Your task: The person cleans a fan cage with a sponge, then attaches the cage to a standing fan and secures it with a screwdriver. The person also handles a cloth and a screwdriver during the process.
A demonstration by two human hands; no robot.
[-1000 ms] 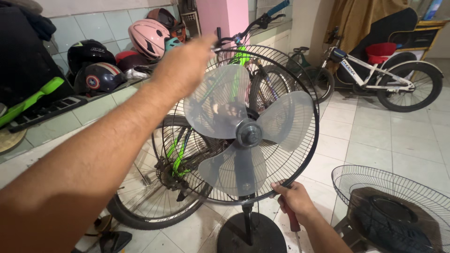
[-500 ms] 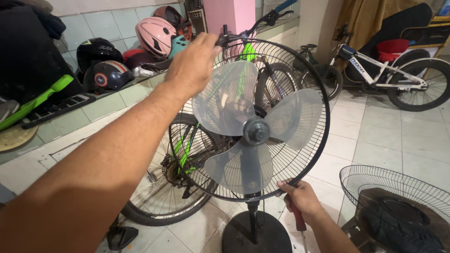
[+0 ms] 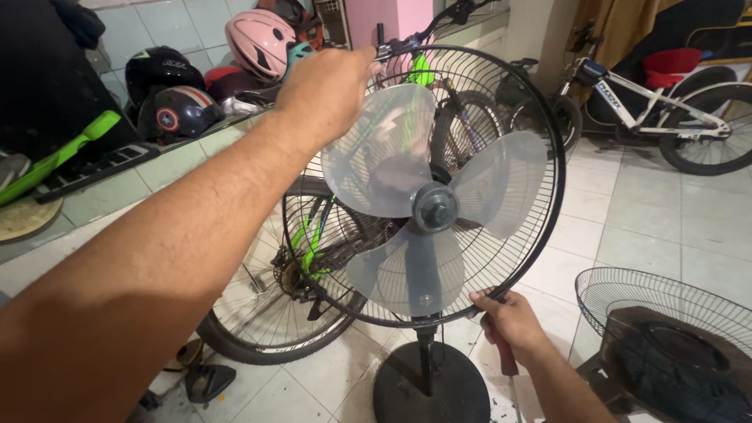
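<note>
While the left hand (image 3: pixel 325 90) gripped the top rim of the rear fan guard (image 3: pixel 540 117) with fingers curled over the wire, the right hand (image 3: pixel 507 321) closed around a red-handled screwdriver (image 3: pixel 507 362) and pressed against the guard's lower edge. The pedestal fan (image 3: pixel 435 207) stood upright on its one round black base (image 3: pixel 431 392) on the tiled floor (image 3: pixel 650 227), its three translucent grey blades (image 3: pixel 384 157) bare, with no front cover over them. One detached front grille (image 3: pixel 666 313) lay to the right on the floor, near the base. Behind the fan leaned a green-framed bicycle (image 3: pixel 313 243); a second, white bicycle (image 3: pixel 658 102) stood well apart at the back. Four helmets could be counted on the tiled ledge (image 3: pixel 157 168) to the left, a pink helmet (image 3: pixel 254 39) among them.
</note>
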